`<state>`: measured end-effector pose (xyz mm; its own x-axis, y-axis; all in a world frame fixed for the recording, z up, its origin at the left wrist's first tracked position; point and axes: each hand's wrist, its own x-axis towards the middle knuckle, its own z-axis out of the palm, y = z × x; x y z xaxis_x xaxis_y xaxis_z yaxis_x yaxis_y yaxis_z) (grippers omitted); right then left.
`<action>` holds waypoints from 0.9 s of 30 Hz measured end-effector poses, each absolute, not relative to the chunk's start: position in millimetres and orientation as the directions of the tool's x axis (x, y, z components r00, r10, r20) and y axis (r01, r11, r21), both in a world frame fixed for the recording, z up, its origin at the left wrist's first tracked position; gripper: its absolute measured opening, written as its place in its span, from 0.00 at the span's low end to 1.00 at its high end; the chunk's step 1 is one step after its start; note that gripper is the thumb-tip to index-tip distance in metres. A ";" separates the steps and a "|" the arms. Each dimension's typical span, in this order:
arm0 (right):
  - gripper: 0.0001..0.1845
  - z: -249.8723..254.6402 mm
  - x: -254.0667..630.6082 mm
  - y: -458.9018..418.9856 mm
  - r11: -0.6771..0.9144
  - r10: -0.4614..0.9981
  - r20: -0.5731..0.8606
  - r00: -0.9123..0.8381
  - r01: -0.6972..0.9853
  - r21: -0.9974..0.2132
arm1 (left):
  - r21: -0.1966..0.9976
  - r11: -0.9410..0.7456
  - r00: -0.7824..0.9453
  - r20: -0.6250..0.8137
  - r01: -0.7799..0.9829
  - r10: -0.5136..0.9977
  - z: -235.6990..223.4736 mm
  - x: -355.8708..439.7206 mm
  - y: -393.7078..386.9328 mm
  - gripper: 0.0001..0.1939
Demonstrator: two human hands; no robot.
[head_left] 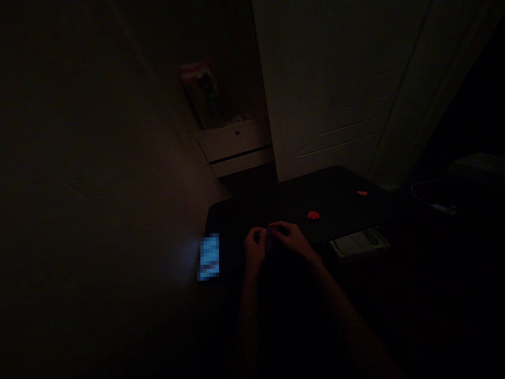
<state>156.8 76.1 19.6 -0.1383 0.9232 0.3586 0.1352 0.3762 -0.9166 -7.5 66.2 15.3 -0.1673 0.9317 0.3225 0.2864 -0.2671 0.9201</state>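
Over the near edge of a dark table (244, 210), both my hands meet around a small dark purplish lump (269, 239). My left hand (254, 245) is closed, with thumb and fingers curled against the lump's left side. From the right, my right hand (290, 237) pinches it with bent fingers. The light is too dim to tell what the lump is or is made of. On the tabletop beyond my right hand lies a crumpled-looking red-orange piece (313, 215). A smaller piece of similar colour (362, 193) lies farther right.
A lit screen (209, 258), blurred into blocks, glows at the table's left end beside the wall (118, 210). Behind the table stand a white drawer unit (236, 145) and a pale panelled door (335, 95). A shallow box (361, 243) sits below the table's right edge.
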 end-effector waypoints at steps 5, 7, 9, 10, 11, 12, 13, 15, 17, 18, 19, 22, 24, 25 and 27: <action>0.14 17.8 157.2 79.2 0.330 0.942 0.320 -0.097 0.111 -0.937 | 0.954 -0.229 -0.231 0.271 0.194 0.934 13.3 -8.6 68.5 0.15; 0.14 16.6 156.7 80.4 0.304 0.953 0.301 -0.047 0.084 -0.949 | 0.965 -0.213 -0.257 0.248 0.155 0.934 12.2 -8.7 70.0 0.18; 0.15 15.3 156.1 81.2 0.290 0.957 0.288 -0.027 0.061 -0.955 | 0.963 -0.218 -0.289 0.257 0.159 0.922 11.3 -8.7 70.8 0.17; 0.15 14.7 155.8 81.5 0.288 0.958 0.287 -0.024 0.059 -0.956 | 0.959 -0.223 -0.301 0.267 0.174 0.915 11.1 -8.7 71.0 0.16; 0.15 14.1 155.6 81.8 0.289 0.957 0.288 -0.024 0.060 -0.956 | 0.955 -0.228 -0.307 0.278 0.189 0.910 10.9 -8.9 71.0 0.15; 0.15 13.5 155.5 82.1 0.292 0.956 0.291 -0.024 0.060 -0.955 | 0.952 -0.230 -0.304 0.284 0.201 0.909 10.9 -9.1 70.9 0.15; 0.15 12.9 155.4 82.4 0.296 0.955 0.295 -0.024 0.061 -0.953 | 0.950 -0.230 -0.296 0.286 0.209 0.911 11.0 -9.4 70.8 0.15; 0.15 12.4 155.6 82.7 0.303 0.953 0.303 -0.018 0.060 -0.951 | 0.949 -0.226 -0.285 0.284 0.220 0.916 11.2 -10.0 70.6 0.15; 0.15 13.3 155.9 82.2 0.309 0.951 0.308 -0.023 0.055 -0.949 | 0.947 -0.222 -0.285 0.284 0.231 0.916 11.3 -10.4 70.4 0.15; 0.15 14.4 156.1 81.4 0.311 0.950 0.310 -0.031 0.055 -0.949 | 0.947 -0.220 -0.289 0.285 0.236 0.914 11.3 -10.4 70.2 0.14; 0.16 15.9 156.2 80.2 0.313 0.949 0.311 -0.043 0.056 -0.948 | 0.946 -0.221 -0.287 0.286 0.238 0.914 11.4 -10.2 69.8 0.14; 0.23 21.0 155.3 75.7 0.341 0.937 0.335 -0.099 0.058 -0.938 | 0.946 -0.221 -0.254 0.280 0.238 0.926 12.1 -8.7 68.1 0.13; 0.25 23.6 153.7 73.3 0.365 0.924 0.353 -0.145 0.059 -0.929 | 0.944 -0.225 -0.218 0.278 0.240 0.936 13.7 -7.7 66.8 0.13; 0.22 24.3 152.8 72.7 0.370 0.920 0.356 -0.161 0.060 -0.927 | 0.944 -0.225 -0.204 0.277 0.243 0.939 14.8 -7.4 66.3 0.13; 0.16 24.8 151.5 72.7 0.363 0.923 0.348 -0.164 0.071 -0.929 | 0.942 -0.233 -0.184 0.280 0.241 0.942 16.7 -7.0 65.8 0.13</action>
